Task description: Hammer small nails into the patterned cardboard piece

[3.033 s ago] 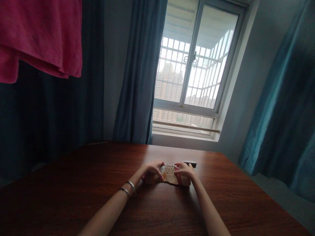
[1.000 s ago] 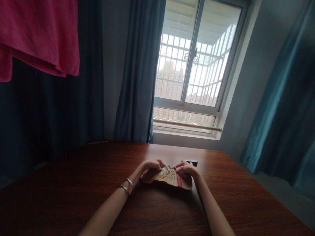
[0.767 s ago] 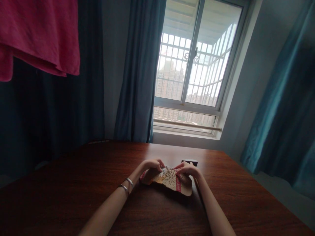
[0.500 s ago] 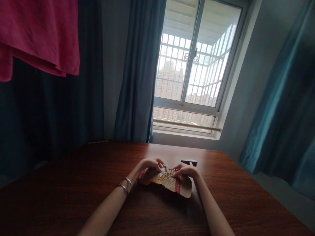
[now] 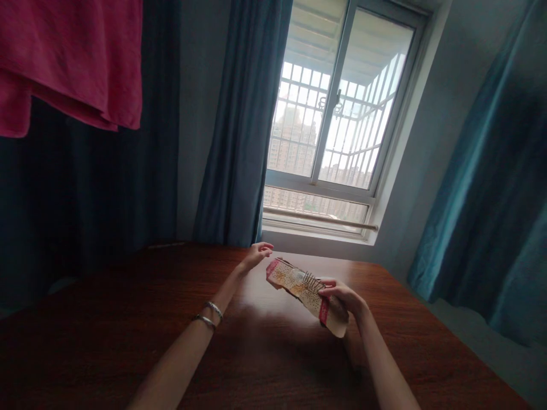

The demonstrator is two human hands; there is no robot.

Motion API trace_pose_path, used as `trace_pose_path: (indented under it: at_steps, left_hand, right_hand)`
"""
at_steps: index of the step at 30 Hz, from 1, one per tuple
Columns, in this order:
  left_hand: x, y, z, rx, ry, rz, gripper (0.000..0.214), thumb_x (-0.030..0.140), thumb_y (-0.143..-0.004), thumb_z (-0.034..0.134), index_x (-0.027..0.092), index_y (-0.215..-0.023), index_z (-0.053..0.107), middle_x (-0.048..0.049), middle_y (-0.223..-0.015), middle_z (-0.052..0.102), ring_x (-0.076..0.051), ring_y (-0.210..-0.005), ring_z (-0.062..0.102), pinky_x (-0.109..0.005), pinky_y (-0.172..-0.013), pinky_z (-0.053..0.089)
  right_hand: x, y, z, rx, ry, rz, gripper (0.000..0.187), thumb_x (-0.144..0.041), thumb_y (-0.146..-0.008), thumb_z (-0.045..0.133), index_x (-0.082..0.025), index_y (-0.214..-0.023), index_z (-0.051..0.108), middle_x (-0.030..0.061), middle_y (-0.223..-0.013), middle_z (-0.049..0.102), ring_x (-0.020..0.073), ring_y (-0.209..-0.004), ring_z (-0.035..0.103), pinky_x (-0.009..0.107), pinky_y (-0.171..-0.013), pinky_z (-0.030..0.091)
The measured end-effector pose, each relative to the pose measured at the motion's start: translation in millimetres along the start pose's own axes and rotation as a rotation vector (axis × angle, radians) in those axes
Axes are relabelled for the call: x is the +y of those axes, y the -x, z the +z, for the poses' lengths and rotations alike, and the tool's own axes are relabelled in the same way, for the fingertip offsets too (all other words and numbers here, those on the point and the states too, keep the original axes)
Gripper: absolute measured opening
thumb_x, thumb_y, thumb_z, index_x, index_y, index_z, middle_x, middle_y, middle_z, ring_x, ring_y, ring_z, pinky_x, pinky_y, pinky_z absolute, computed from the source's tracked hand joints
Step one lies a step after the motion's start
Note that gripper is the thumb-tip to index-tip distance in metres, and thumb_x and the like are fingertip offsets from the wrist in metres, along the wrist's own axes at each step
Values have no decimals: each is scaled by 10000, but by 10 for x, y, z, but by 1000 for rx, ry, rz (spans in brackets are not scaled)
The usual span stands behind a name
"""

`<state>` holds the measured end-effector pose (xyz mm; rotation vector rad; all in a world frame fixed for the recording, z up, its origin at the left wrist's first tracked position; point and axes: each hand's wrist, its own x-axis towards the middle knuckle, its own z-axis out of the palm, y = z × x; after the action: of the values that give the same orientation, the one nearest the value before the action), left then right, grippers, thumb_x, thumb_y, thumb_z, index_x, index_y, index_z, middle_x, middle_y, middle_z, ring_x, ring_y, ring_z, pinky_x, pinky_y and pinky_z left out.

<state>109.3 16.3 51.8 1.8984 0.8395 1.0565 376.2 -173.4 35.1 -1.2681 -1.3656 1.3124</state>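
Note:
My right hand (image 5: 342, 295) grips a flat packet (image 5: 299, 285), pale with small dots, a dark line drawing and red bands near both ends. The packet is lifted off the brown wooden table (image 5: 128, 330) and tilts up to the left. My left hand (image 5: 256, 254) is off the packet, raised a little to its left with loosely bent fingers and nothing in it. Two thin bracelets (image 5: 207, 314) sit on my left wrist.
A window (image 5: 333, 114) with a barred grille is straight ahead, blue curtains (image 5: 239, 125) on both sides. A pink cloth (image 5: 72, 57) hangs at the upper left. The small dark object seen earlier behind the packet is hidden by my right hand.
Both hands held the packet low on the table. Now my left hand has let go and moved up and away, while my right hand has lifted the packet off the table.

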Motion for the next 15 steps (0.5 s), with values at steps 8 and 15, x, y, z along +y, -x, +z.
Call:
trace_pose_path:
  at_steps: [8, 15]
  left_hand:
    - [-43, 108, 511, -149, -244, -73, 310, 210, -672, 524, 112, -942, 640, -53, -789, 666, -161, -740, 601, -243, -664, 453]
    - [-16, 445, 1288, -308, -323, -93, 337, 170, -685, 514, 105, -1002, 608, -68, -852, 662, -177, -781, 607, -248, -702, 444]
  right_hand:
    - [430, 752, -903, 478, -129, -19, 395, -304, -577, 697, -127, -927, 657, 118, -897, 695, 272, -797, 659, 362, -695, 523]
    - [932, 1098, -1264, 792, 111, 61, 382, -365, -563, 609, -132, -861, 661, 146, -854, 695, 337, -871, 646, 443, -776, 514]
